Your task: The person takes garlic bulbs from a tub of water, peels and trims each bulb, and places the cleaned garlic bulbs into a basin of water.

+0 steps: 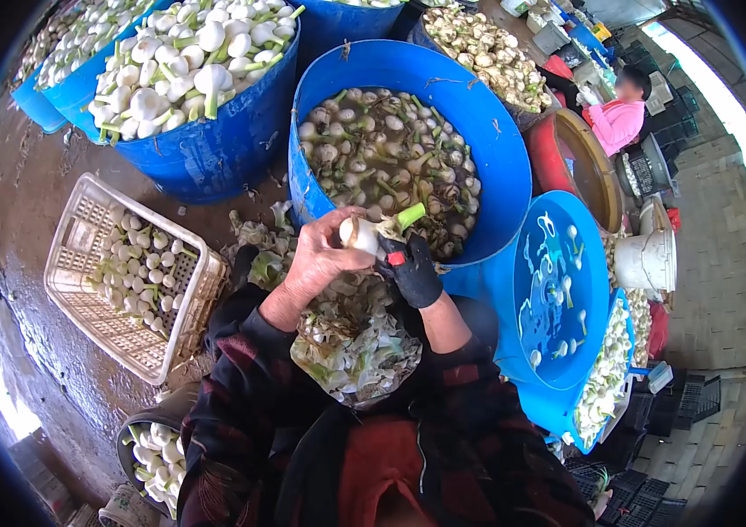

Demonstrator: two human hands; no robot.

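Note:
My bare left hand (327, 255) is closed round a white bulb (360, 235) with a short green stem, which points to the right. My right hand (412, 270), in a dark fingerless glove with something red at a finger, is closed against the bulb's right side; whether it holds a tool is hidden. Below both hands, a heap of peeled skins (360, 347) lies in front of my body. Just beyond them stands a blue tub (496, 145) with unpeeled bulbs in murky water.
A white crate (74, 290) of small bulbs stands at the left, with a blue tub (206, 167) of white bulbs above it. To the right, a blue basin (549, 351) holds a few bulbs in water. A person in pink (615, 121) sits at the upper right.

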